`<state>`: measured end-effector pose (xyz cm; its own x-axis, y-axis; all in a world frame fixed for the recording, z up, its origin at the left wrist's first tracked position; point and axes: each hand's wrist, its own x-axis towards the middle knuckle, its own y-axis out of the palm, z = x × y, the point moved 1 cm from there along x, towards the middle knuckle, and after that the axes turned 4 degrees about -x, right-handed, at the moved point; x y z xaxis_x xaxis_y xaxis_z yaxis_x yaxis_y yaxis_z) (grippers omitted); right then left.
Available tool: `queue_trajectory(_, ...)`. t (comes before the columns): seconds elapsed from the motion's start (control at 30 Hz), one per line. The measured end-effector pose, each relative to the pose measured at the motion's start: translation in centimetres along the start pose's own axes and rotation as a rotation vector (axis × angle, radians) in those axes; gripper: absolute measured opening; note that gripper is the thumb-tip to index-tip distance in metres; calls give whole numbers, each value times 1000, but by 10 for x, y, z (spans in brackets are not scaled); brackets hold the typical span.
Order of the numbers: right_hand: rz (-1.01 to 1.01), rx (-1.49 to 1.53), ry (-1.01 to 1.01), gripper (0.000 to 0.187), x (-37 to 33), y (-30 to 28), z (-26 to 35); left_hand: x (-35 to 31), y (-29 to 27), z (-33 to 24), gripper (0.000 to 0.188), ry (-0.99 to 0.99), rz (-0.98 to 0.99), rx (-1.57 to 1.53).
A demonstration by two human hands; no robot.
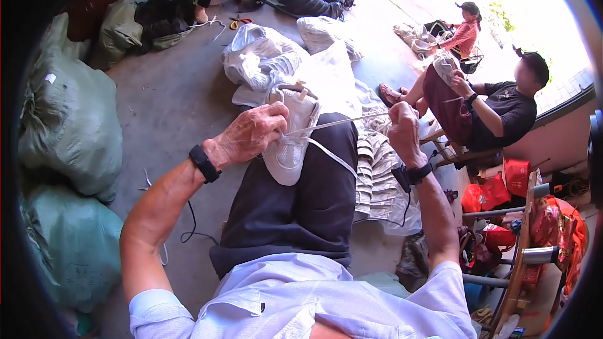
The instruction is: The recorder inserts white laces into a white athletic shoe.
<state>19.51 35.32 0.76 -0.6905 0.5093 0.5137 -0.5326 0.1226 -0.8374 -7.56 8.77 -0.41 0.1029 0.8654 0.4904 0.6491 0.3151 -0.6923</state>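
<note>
A white sneaker [290, 144] rests on my lap, toe pointing back at me. My left hand [254, 130] is closed at the side of the shoe by its lacing; what its fingers pinch is partly hidden. A white shoelace [342, 122] runs taut from the sneaker to my right hand [404, 127], whose closed fingers grip its end. Another length of lace hangs loose from the shoe over my right thigh. Both wrists wear black bands.
Rows of white shoes [378, 172] lie to my right on plastic. White plastic bags [264, 53] lie ahead. Large green sacks [69, 113] line the left. A seated co-worker [502, 110] holds a shoe at right, near a wooden rack [516, 263] with red items. Orange-handled scissors [240, 22] lie on the floor.
</note>
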Motion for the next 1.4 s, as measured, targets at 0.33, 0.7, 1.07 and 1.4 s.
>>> queue_trajectory(0.33, 271, 988, 461, 8, -21, -7, -9, 17, 14, -27, 7, -176, -219, 45)
queue_trajectory(0.7, 308, 1725, 846, 40, -17, -40, 14, 34, 60, -37, 14, -152, -89, 262)
queue_trajectory(1.07, 212, 1800, 378, 29, -8, -99, 28, 57, 12, -30, 19, -446, -196, -347)
queue_trajectory(1.4, 254, 1818, 527, 23, -26, -135, 39, 60, 37, -27, 16, -362, 314, 67)
